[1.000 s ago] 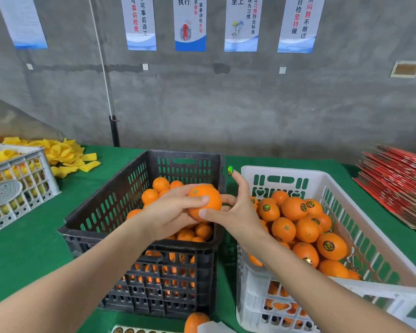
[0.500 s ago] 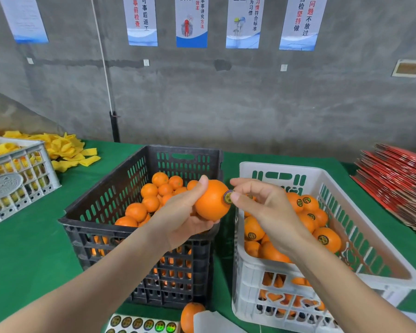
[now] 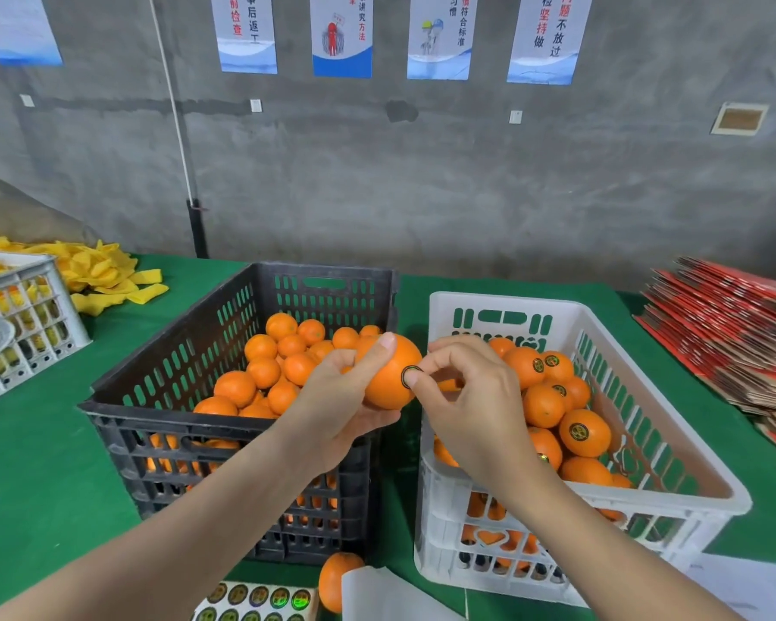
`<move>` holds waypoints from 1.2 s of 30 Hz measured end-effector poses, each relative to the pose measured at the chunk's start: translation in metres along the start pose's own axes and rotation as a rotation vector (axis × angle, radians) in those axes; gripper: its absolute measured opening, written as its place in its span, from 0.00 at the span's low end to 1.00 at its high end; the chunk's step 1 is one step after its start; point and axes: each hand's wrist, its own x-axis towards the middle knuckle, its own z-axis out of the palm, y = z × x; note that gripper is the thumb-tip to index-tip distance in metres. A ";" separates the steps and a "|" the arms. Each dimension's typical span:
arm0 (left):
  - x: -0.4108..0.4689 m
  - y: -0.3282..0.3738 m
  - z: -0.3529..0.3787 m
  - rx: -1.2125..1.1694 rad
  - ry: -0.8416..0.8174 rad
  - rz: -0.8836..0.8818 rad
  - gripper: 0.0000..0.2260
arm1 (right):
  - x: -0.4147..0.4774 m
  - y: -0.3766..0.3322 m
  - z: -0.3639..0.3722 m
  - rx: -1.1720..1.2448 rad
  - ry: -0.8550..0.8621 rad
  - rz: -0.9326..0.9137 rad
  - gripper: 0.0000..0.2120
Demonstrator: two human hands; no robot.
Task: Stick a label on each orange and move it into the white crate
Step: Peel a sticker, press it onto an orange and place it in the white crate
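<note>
Hands (image 3: 332, 410) on orange (image 3: 388, 383) over green table (image 3: 41, 463) (grey concrete wall (image 3: 467, 195), posters (image 3: 341, 38))

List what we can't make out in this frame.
Head view only.
1. The label on the held orange: fingers of the right hand cover its edge; print too small.
2. Sticker sheet: cut by the bottom edge; count unknown.
3. Lower oranges in the white crate: buried, labels unseen.

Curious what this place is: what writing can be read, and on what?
"后返工" and "前检查": second poster from left.
"讲究方法": third poster.
"符合标准": fourth poster.
"不放过" and "坚持做": fifth poster.
Round labels and label sheet: too small to read.
</note>
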 end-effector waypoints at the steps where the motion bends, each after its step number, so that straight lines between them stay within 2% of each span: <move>1: 0.001 0.000 0.000 0.007 -0.001 -0.006 0.29 | -0.001 0.002 -0.001 -0.001 0.008 -0.010 0.03; 2: 0.002 0.000 -0.001 0.018 -0.008 -0.010 0.28 | -0.001 0.003 -0.002 -0.001 0.005 -0.001 0.08; 5: 0.006 -0.004 -0.005 0.057 -0.042 -0.015 0.24 | 0.003 0.011 -0.008 0.085 -0.086 0.180 0.35; 6: 0.007 -0.006 -0.005 0.058 -0.054 -0.021 0.22 | 0.005 0.014 -0.011 0.145 -0.136 0.217 0.39; 8: 0.010 -0.008 -0.002 0.055 -0.078 -0.039 0.19 | 0.007 0.020 -0.014 0.255 -0.277 0.200 0.34; 10: 0.014 -0.010 0.006 0.064 -0.105 -0.051 0.20 | 0.009 0.023 -0.016 0.262 -0.408 0.153 0.29; 13: 0.021 -0.013 0.021 0.063 -0.141 -0.101 0.20 | 0.014 0.031 -0.022 0.076 -0.411 0.091 0.30; 15: 0.025 -0.013 0.031 0.172 -0.136 -0.163 0.23 | 0.022 0.043 -0.033 -0.004 -0.404 0.146 0.27; 18: 0.035 -0.012 0.033 0.368 0.051 -0.086 0.25 | 0.033 0.081 -0.059 -0.150 -0.488 0.331 0.23; 22: 0.038 -0.008 0.014 0.279 0.210 -0.006 0.22 | 0.025 0.136 -0.083 -0.522 -0.697 0.477 0.25; 25: 0.038 -0.007 -0.005 0.249 0.297 0.030 0.19 | 0.010 0.155 -0.079 -0.590 -0.879 0.542 0.29; 29: 0.036 -0.001 -0.026 0.188 0.315 0.022 0.19 | 0.009 0.159 -0.072 -0.637 -0.913 0.505 0.26; 33: 0.034 0.008 -0.045 0.166 0.356 0.058 0.19 | 0.016 0.154 -0.065 -1.004 -0.928 0.364 0.20; 35: 0.035 0.012 -0.059 0.181 0.381 0.065 0.18 | 0.025 0.142 -0.059 -0.972 -0.801 0.303 0.21; 36: 0.035 0.015 -0.067 0.195 0.385 0.060 0.18 | 0.030 0.134 -0.054 -0.875 -0.674 0.258 0.21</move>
